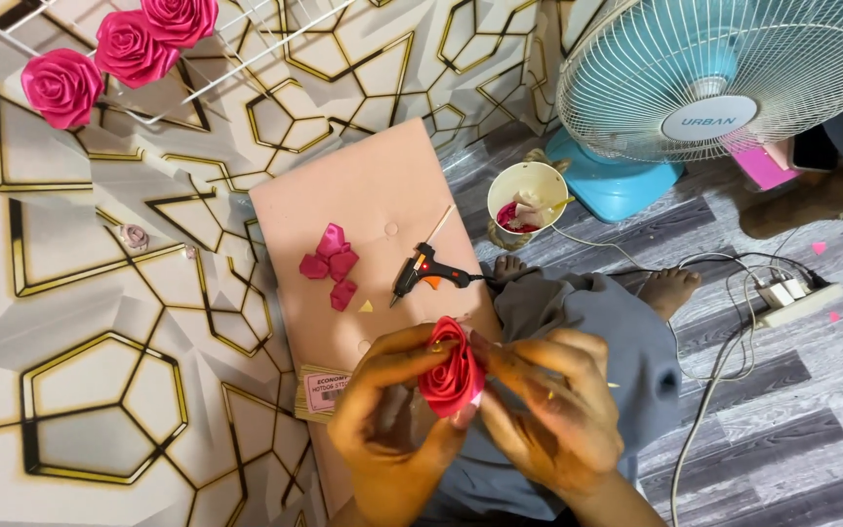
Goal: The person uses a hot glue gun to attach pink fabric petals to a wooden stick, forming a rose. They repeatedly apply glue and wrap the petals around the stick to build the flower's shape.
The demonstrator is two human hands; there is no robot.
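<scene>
**Both hands around a ribbon rose**

Here, the left hand (392, 429) and the right hand (548, 410) both pinch a red ribbon rose (451, 376), fingers curled narrowly around it, near the viewer. Just beyond, on the pink board (363, 195), lie loose pink petals (332, 263) and a black glue gun (426, 271). A cup of scraps (527, 203) stands right of the board, beside the blue fan (724, 78).

Bright, even indoor light.
Soft shadows lie under the hands (470, 420); the edges bend slightly, and the fan (724, 78) looks a little washed out.
</scene>
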